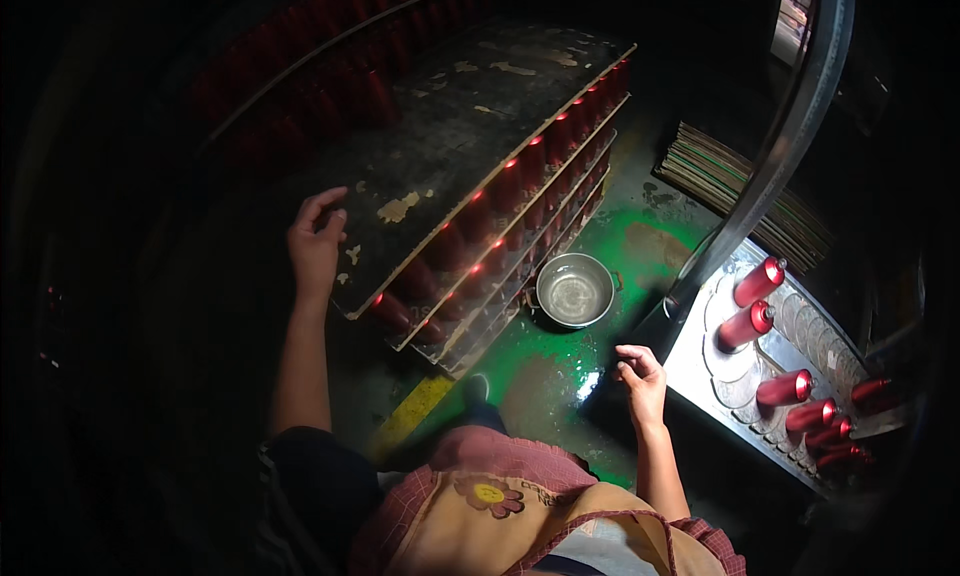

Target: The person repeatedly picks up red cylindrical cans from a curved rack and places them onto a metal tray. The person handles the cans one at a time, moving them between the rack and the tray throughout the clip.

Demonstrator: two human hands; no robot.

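Note:
My left hand (318, 244) is beside the near left corner of a dark, scuffed board (400, 161), fingers loosely bent and apart, nothing held. The board lies on top of stacked layers of shiny red metal bottles (505, 186). On the right, my right hand (644, 378) hovers near the lit edge of a metal machine bed (690, 361), its fingers slightly curled and apart with nothing visible in them. Upright on that bed's round discs (738, 364) stand several red bottles (746, 325) with narrow metallic necks. Neither hand touches a bottle.
A round metal pot (575, 290) with side handles sits on the wet green floor (540, 361) between stack and machine. A curved metal post (775, 166) rises by the machine. Flat sheets (745, 191) are piled behind it. More red bottles (345, 96) stand in shadow at far left.

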